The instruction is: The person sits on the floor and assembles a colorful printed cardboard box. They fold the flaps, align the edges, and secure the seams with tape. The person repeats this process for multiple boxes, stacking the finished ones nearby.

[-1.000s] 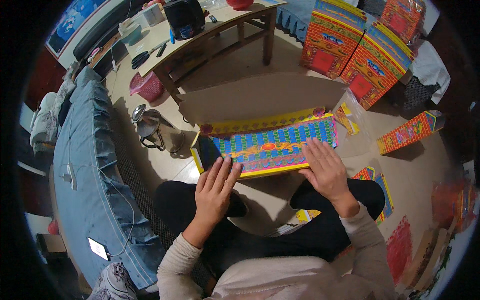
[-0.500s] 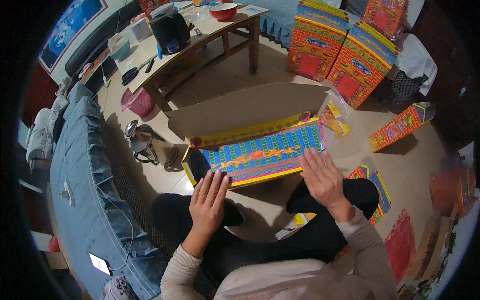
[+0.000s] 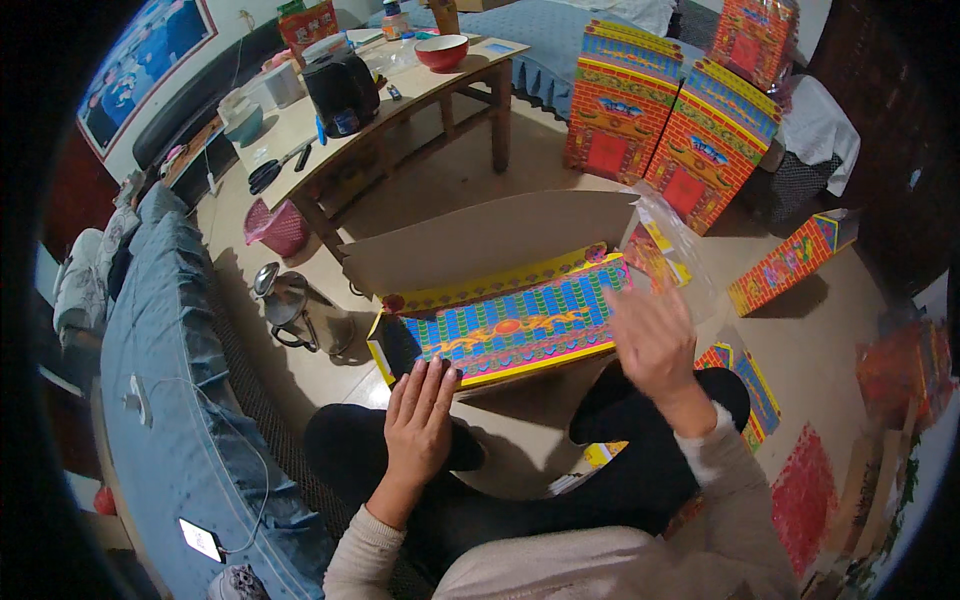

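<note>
In front of my knees stands a brightly printed cardboard house model (image 3: 510,328), with a blue and green roof pattern, yellow borders and a plain brown cardboard panel (image 3: 490,235) rising behind it. My left hand (image 3: 418,425) rests with straight fingers on its near edge, toward the left end. Close to the right end is my right hand (image 3: 655,345), smeared by motion. Its fingers look partly bent, and whether they touch the cardboard or hold anything cannot be made out.
Two tall brick-patterned cardboard pieces (image 3: 622,110) stand at the back right, and a smaller one (image 3: 790,265) stands nearer. A steel kettle (image 3: 305,315) is left of the model, by a pink basket (image 3: 278,230). A cluttered table (image 3: 420,105) stands behind; a blue sofa (image 3: 180,400) runs along the left.
My right hand has lifted from lying flat on the right end, its fingers bending. The left hand stays at the near edge. The whole view has shifted slightly.
</note>
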Action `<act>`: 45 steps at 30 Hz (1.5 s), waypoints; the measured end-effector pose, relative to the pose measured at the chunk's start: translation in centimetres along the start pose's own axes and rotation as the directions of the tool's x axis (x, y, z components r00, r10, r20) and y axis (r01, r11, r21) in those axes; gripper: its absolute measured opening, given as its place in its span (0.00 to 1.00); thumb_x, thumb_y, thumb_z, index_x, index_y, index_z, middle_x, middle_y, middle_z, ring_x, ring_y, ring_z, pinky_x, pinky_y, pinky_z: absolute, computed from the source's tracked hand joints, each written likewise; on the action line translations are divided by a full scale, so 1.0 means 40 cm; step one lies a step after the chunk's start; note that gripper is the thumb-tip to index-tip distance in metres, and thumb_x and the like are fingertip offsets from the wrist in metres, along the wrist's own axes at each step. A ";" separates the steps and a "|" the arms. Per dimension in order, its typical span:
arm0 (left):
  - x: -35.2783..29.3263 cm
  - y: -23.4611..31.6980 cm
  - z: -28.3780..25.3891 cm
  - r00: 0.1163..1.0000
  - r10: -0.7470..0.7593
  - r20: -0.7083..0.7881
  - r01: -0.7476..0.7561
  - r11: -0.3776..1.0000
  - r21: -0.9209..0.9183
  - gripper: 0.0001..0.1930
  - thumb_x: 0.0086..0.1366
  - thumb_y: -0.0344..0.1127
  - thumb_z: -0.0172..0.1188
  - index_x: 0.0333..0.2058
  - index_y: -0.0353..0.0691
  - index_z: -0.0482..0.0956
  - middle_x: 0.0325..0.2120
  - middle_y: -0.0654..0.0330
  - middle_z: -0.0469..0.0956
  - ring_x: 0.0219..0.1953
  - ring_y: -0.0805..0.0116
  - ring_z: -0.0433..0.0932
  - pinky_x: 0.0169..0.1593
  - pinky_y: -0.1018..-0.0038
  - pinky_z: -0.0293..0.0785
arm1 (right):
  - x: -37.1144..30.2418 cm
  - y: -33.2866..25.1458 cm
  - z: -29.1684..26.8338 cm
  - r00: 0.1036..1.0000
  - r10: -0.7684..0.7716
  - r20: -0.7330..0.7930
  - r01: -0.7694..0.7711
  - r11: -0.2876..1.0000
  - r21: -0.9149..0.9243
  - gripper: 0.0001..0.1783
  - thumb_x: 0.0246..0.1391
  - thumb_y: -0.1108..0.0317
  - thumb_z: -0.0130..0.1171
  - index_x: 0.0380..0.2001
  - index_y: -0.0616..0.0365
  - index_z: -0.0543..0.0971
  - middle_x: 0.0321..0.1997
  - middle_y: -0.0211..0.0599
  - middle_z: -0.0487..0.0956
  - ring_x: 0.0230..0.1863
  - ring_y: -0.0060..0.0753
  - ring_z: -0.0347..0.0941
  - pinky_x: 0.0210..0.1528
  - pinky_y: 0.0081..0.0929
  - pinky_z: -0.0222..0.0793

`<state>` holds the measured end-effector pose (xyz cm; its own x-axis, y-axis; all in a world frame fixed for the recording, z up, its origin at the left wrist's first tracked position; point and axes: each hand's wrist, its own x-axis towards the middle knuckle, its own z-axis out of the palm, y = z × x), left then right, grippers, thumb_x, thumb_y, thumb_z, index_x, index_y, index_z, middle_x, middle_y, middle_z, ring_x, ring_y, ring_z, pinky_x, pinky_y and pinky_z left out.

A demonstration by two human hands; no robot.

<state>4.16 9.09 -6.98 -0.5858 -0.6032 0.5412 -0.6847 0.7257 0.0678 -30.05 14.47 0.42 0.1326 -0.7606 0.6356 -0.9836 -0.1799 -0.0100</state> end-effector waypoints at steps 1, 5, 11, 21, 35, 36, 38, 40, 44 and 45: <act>-0.005 -0.004 -0.007 1.000 -0.008 0.004 0.008 1.000 0.001 0.28 0.66 0.24 0.57 0.65 0.42 0.76 0.67 0.52 0.74 0.70 0.54 0.71 0.72 0.56 0.63 | 0.046 0.000 0.004 0.999 0.050 -0.005 -0.050 0.999 0.014 0.19 0.57 0.66 0.67 0.51 0.59 0.84 0.52 0.42 0.82 0.55 0.51 0.77 0.64 0.52 0.67; 0.006 0.004 -0.015 0.999 0.011 0.032 -0.010 0.999 -0.039 0.32 0.61 0.24 0.58 0.67 0.43 0.74 0.67 0.53 0.73 0.70 0.54 0.70 0.72 0.57 0.62 | 0.146 0.027 0.037 0.981 0.192 0.026 -0.187 0.974 -0.125 0.14 0.55 0.64 0.70 0.41 0.59 0.84 0.45 0.42 0.79 0.51 0.50 0.73 0.54 0.49 0.70; -0.011 -0.008 -0.012 0.999 0.025 0.027 -0.023 0.998 -0.064 0.34 0.61 0.23 0.59 0.68 0.45 0.73 0.68 0.55 0.72 0.71 0.57 0.70 0.73 0.58 0.61 | 0.173 0.030 0.062 0.951 0.304 0.062 -0.292 0.944 -0.153 0.15 0.52 0.62 0.73 0.38 0.59 0.81 0.43 0.43 0.77 0.51 0.51 0.73 0.53 0.47 0.69; -0.007 -0.006 0.003 1.000 0.010 0.000 -0.010 0.998 -0.060 0.33 0.60 0.23 0.60 0.66 0.47 0.76 0.67 0.56 0.74 0.70 0.57 0.71 0.73 0.57 0.61 | 0.131 0.051 0.091 0.918 0.392 0.059 -0.393 0.919 0.006 0.16 0.52 0.61 0.73 0.39 0.57 0.80 0.44 0.43 0.79 0.52 0.52 0.71 0.57 0.46 0.65; 0.046 -0.025 -0.025 0.867 -0.408 -0.288 0.257 0.859 -0.444 0.33 0.77 0.34 0.50 0.75 0.30 0.52 0.74 0.43 0.58 0.76 0.48 0.57 0.77 0.56 0.48 | 0.088 0.140 0.058 0.926 0.321 0.198 -0.296 0.295 0.908 0.11 0.60 0.67 0.73 0.37 0.58 0.80 0.39 0.29 0.80 0.46 0.21 0.76 0.52 0.25 0.73; 0.064 -0.016 -0.030 0.846 -0.417 -0.331 0.224 0.843 -0.489 0.33 0.77 0.35 0.50 0.75 0.30 0.52 0.74 0.43 0.58 0.76 0.49 0.57 0.77 0.55 0.48 | 0.073 0.142 0.053 0.941 0.303 0.153 -0.251 0.316 0.915 0.11 0.60 0.66 0.73 0.38 0.58 0.80 0.39 0.29 0.80 0.45 0.21 0.76 0.52 0.25 0.73; 0.103 0.010 -0.048 0.825 -0.402 -0.398 0.167 0.845 -0.509 0.32 0.77 0.37 0.52 0.74 0.31 0.54 0.73 0.42 0.61 0.75 0.49 0.59 0.77 0.54 0.48 | 0.038 0.143 0.048 0.936 0.307 0.175 -0.247 0.215 0.945 0.15 0.60 0.61 0.73 0.38 0.59 0.79 0.40 0.28 0.79 0.46 0.20 0.75 0.53 0.24 0.72; 0.149 0.024 -0.075 0.880 -0.257 -0.400 0.102 0.924 -0.369 0.31 0.77 0.38 0.52 0.72 0.31 0.56 0.72 0.44 0.63 0.74 0.49 0.61 0.77 0.54 0.48 | 0.015 0.144 0.054 0.912 0.365 0.186 -0.259 0.160 0.953 0.14 0.61 0.62 0.72 0.38 0.58 0.79 0.41 0.28 0.79 0.46 0.21 0.74 0.53 0.24 0.71; 0.228 0.016 -0.086 0.902 -0.277 -0.333 0.176 0.937 -0.301 0.26 0.74 0.35 0.56 0.67 0.33 0.67 0.67 0.48 0.71 0.71 0.49 0.66 0.76 0.52 0.49 | -0.015 0.136 0.073 0.866 0.468 0.177 -0.259 0.117 0.959 0.13 0.64 0.64 0.69 0.42 0.59 0.77 0.43 0.28 0.77 0.47 0.20 0.74 0.54 0.23 0.71; 0.233 0.004 -0.079 0.892 -0.333 -0.304 0.226 0.914 -0.338 0.25 0.74 0.34 0.56 0.66 0.34 0.69 0.67 0.49 0.72 0.71 0.51 0.67 0.76 0.52 0.49 | -0.017 0.136 0.071 0.858 0.481 0.181 -0.263 0.109 0.959 0.13 0.65 0.65 0.69 0.43 0.59 0.77 0.43 0.28 0.77 0.48 0.20 0.74 0.55 0.24 0.71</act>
<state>-0.04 4.63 0.71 -0.1627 -0.6796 0.7153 -0.6116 0.6383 0.4673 -35.13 12.23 -2.25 -0.3368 -0.8518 0.4012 -0.0254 -0.4178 -0.9082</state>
